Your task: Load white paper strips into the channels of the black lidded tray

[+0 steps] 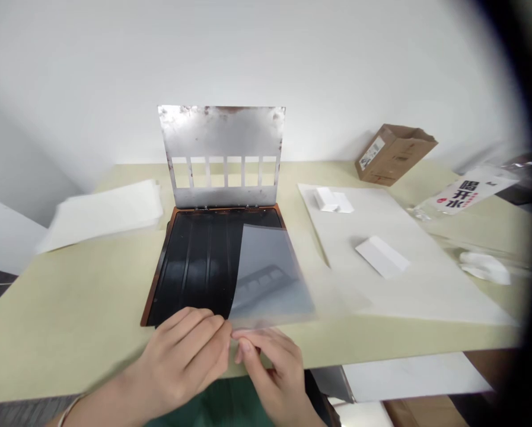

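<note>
A clear plastic sheet lies slanted over the right part of a black ribbed tray and reaches past its edge. My right hand pinches the sheet's near left corner between thumb and fingers. Curled at the same corner is my left hand, closed with its fingertips almost meeting the right hand's; its thumb is hidden. Behind the tray a hinged metal plate, with several rectangular windows, stands upright.
White paper sheets lie at the left. To the right, white boards carry small white pieces. A brown paper bag, a printed plastic wrapper and a white computer mouse are farther right.
</note>
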Motion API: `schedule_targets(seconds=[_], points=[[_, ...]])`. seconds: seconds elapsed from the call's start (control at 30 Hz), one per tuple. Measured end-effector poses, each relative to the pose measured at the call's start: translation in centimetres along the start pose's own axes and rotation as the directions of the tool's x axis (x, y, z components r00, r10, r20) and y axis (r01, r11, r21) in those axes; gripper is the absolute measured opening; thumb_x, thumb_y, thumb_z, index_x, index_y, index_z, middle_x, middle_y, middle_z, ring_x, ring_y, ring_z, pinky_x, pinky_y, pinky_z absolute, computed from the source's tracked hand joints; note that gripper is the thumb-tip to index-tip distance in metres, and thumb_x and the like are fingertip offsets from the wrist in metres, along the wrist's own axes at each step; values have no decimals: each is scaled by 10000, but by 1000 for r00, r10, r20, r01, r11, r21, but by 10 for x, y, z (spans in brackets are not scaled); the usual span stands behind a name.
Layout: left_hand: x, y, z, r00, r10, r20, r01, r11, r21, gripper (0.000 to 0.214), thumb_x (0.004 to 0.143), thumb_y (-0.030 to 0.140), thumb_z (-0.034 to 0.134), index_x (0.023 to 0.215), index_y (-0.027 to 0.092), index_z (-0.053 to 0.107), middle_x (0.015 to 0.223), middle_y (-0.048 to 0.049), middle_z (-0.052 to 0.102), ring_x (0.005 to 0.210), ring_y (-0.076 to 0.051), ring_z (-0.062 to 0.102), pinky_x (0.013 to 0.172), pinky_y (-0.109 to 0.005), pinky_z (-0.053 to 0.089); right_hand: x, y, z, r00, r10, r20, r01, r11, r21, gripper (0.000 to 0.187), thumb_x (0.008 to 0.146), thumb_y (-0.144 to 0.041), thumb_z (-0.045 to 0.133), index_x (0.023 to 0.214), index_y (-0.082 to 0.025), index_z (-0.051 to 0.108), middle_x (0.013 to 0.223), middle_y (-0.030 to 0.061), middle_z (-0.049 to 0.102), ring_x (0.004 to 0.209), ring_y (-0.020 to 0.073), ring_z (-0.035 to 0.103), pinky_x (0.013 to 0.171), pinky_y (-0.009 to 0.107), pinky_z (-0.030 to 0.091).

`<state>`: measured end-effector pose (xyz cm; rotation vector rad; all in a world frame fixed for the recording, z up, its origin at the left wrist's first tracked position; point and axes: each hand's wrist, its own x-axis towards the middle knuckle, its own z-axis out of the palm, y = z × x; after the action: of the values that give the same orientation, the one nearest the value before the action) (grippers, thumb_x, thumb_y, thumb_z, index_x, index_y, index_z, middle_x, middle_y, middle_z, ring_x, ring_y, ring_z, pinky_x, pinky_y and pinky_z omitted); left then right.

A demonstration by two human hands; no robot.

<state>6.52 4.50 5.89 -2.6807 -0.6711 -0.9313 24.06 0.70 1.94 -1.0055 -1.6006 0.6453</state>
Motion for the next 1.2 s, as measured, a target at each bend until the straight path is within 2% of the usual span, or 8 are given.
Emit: schedule_targets(seconds=[0.2,0.37,0.47,0.6,0.77,1.0,1.2], points=[[7,-2,-7,993,-96,76,106,983,-150,123,876,27,514,940,62,613,875,-92,648,804,-179,600,668,-333,544,2,0,-2,1000,-7,7,7,1000,-28,175,891,-112,524,968,-207,649,719,-27,669,682,107,633,677,219,471],[13,-5,-10,993,-73,91,87,983,-162,141,917,52,476,954,73,610,876,-72,659,818,-162,613,680,-293,558,4,-1,-3,1000,9,6,-9,1000,-30,194,902,-116,518,984,-219,660,693,-36,651,692,102,638,698,214,489],[10,-6,-7,994,-70,87,82,987,-138,142,894,36,518,986,61,623,884,-74,652,835,-165,609,684,-297,563,4,-1,-3,1000,7,14,-6,999,-42,210,903,-117,511,996,-230,661,712,-31,662,696,109,641,691,226,495],[-1,-6,0,999,-29,31,31,996,-85,202,802,17,653,1002,43,633,925,-93,651,889,-198,600,720,-342,563,2,-1,-3,999,-11,32,13,997,-81,222,902,-107,500,1018,-222,650,757,-4,682,698,135,643,664,259,491],[-7,-4,3,1000,-9,-2,9,999,-32,251,757,9,692,1003,12,640,912,-119,668,871,-236,605,718,-387,555,-3,4,1,996,-77,35,81,985,-151,211,892,-92,518,1042,-207,612,813,16,707,683,152,647,665,289,481],[0,-8,-2,979,-148,138,180,950,-255,150,879,20,522,975,101,604,889,-52,653,836,-157,580,743,-329,519,-2,4,-1,991,-121,54,129,972,-195,210,884,-93,518,1050,-193,600,817,13,702,704,154,653,668,296,478],[1,-20,-4,943,-308,126,332,868,-370,184,869,18,536,957,163,608,820,4,646,776,-110,573,700,-256,496,-1,4,-7,992,-102,75,113,981,-156,159,869,-64,501,935,-193,568,745,14,634,635,134,532,598,287,414]])
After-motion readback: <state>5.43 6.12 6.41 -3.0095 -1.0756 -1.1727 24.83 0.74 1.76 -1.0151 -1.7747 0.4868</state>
